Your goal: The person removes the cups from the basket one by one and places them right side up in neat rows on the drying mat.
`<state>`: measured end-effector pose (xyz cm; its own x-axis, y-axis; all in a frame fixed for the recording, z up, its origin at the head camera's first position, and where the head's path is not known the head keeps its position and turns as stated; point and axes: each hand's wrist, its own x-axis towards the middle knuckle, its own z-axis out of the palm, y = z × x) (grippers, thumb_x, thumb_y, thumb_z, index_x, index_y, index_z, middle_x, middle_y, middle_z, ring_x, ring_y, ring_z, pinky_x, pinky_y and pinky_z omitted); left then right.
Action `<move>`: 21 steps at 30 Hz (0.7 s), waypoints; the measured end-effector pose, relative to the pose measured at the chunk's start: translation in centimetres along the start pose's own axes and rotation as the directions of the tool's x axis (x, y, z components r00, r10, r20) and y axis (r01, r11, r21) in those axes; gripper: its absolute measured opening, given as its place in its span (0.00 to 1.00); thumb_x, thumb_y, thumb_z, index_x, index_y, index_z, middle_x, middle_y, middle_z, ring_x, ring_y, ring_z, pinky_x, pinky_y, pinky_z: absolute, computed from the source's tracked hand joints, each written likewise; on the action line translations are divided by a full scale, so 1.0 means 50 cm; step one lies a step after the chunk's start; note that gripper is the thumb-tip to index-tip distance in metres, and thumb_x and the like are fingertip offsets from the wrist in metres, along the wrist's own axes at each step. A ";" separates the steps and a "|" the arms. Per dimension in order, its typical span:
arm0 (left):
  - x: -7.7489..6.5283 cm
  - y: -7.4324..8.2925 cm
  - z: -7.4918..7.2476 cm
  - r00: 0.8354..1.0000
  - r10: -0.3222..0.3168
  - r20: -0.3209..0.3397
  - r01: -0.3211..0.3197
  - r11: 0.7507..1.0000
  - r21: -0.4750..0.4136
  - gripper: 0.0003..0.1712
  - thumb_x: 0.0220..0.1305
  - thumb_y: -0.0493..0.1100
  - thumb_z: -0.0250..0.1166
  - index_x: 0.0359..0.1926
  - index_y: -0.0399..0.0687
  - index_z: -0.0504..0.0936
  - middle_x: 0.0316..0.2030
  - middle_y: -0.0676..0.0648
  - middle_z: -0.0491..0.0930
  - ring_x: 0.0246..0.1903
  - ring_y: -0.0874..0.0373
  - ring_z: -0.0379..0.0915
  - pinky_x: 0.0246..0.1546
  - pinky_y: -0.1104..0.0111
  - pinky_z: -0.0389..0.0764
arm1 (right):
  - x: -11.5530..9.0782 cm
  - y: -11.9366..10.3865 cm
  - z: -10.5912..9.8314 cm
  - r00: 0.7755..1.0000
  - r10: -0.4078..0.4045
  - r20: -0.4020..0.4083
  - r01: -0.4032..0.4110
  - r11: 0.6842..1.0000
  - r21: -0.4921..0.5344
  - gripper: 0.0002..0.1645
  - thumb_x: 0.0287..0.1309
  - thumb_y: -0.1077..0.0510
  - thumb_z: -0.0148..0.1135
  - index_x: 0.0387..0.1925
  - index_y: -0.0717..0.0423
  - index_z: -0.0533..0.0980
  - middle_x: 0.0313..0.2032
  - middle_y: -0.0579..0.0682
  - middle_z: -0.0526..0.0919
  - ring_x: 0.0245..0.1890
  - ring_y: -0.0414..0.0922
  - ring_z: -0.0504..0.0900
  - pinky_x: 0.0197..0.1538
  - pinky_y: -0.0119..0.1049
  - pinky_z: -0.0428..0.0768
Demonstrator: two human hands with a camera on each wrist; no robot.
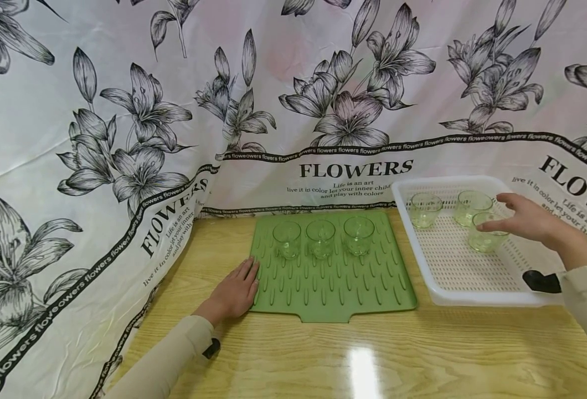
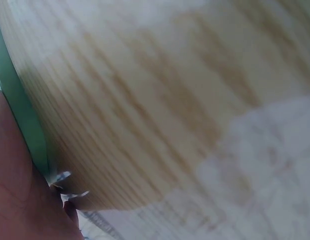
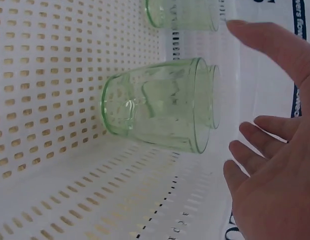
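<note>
My right hand (image 1: 533, 219) hovers over the white basket (image 1: 435, 277), thumb and fingers spread apart. Just below it stands the nearest green-tinted drinking glass (image 1: 489, 244), upright; the right wrist view shows a gap between this glass (image 3: 150, 107) and the fingers. Two similar glasses, a left one (image 1: 425, 215) and a back one (image 1: 468, 206), stand in the same basket. My left hand (image 1: 235, 292) lies flat at the left edge of the green drying mat (image 1: 333, 299), fingers extended. Three clear glasses stand in a row on the mat: left (image 1: 287, 246), middle (image 1: 320, 246), right (image 1: 359, 241).
The wooden table (image 1: 283, 354) extends in front of the mat and basket. A flower-printed cloth (image 1: 253, 133) hangs behind and along the left side. The basket's raised rim borders the right of the mat, with a narrow strip of table between.
</note>
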<state>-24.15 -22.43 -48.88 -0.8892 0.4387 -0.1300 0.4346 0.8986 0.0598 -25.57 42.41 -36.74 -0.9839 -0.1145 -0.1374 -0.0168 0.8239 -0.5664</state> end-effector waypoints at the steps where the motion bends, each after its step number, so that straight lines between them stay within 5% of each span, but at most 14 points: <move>1: 0.000 0.000 0.001 1.000 -0.007 0.010 0.007 1.000 0.015 0.34 0.85 0.52 0.33 0.82 0.39 0.47 0.81 0.38 0.41 0.80 0.43 0.38 0.79 0.52 0.49 | 0.001 0.003 0.000 1.000 0.004 0.006 -0.004 1.000 0.012 0.67 0.66 0.43 0.67 0.75 0.79 0.34 0.71 0.86 0.42 0.67 0.84 0.47 0.59 0.81 0.59; 12: 0.002 0.001 -0.001 1.000 -0.012 0.026 0.012 1.000 0.007 0.34 0.85 0.52 0.33 0.82 0.40 0.47 0.81 0.39 0.41 0.80 0.43 0.38 0.79 0.52 0.49 | 0.008 0.037 0.010 0.997 0.017 0.071 -0.028 0.986 0.162 0.65 0.69 0.45 0.64 0.76 0.77 0.30 0.72 0.84 0.35 0.70 0.84 0.41 0.61 0.83 0.51; 21: 0.003 -0.002 0.003 1.000 -0.015 0.003 0.014 1.000 0.017 0.34 0.85 0.53 0.34 0.82 0.41 0.49 0.81 0.40 0.42 0.80 0.44 0.40 0.79 0.53 0.51 | 0.011 0.039 0.028 0.996 -0.003 0.088 -0.014 0.982 0.186 0.65 0.68 0.48 0.65 0.74 0.80 0.30 0.71 0.85 0.39 0.68 0.84 0.45 0.62 0.81 0.53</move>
<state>-24.30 -22.45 -49.04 -0.8950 0.4256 -0.1335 0.4242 0.9047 0.0406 -25.91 43.19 -39.06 -0.9644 -0.1652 -0.2067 0.0300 0.7079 -0.7057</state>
